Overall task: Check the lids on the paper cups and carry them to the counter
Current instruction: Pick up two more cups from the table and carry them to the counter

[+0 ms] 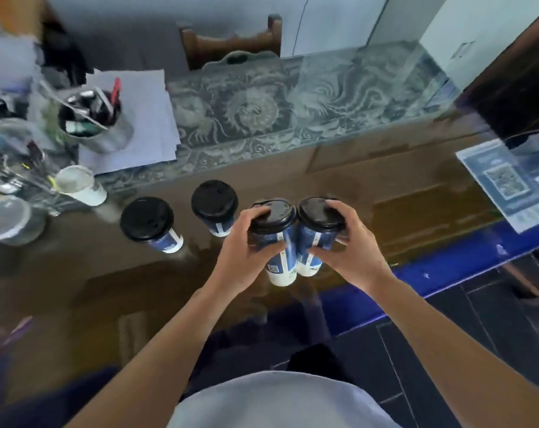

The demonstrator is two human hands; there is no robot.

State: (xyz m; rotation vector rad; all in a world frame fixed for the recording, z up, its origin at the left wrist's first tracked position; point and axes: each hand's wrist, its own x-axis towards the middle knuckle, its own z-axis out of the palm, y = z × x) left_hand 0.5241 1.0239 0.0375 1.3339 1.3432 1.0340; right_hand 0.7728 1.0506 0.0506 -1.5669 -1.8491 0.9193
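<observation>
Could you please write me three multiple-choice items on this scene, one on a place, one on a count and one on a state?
1. Where does the metal pen holder stand?
A. On the white paper sheet at the far left
B. On the floor tiles
C. Beside the QR code card

2. How many black-lidded paper cups are in view?
A. Two
B. Four
C. Six

3. What is the left hand doing?
A. Lying flat on the table
B. Gripping a cup with fingers over its lid
C. Holding a pen

Answers: 1 A, the holder sits on the white paper sheet. 2 B, two free cups plus the left-held cup and the right-held cup. 3 B, its fingers curl over the lid, as the right hand does with its own cup.
</observation>
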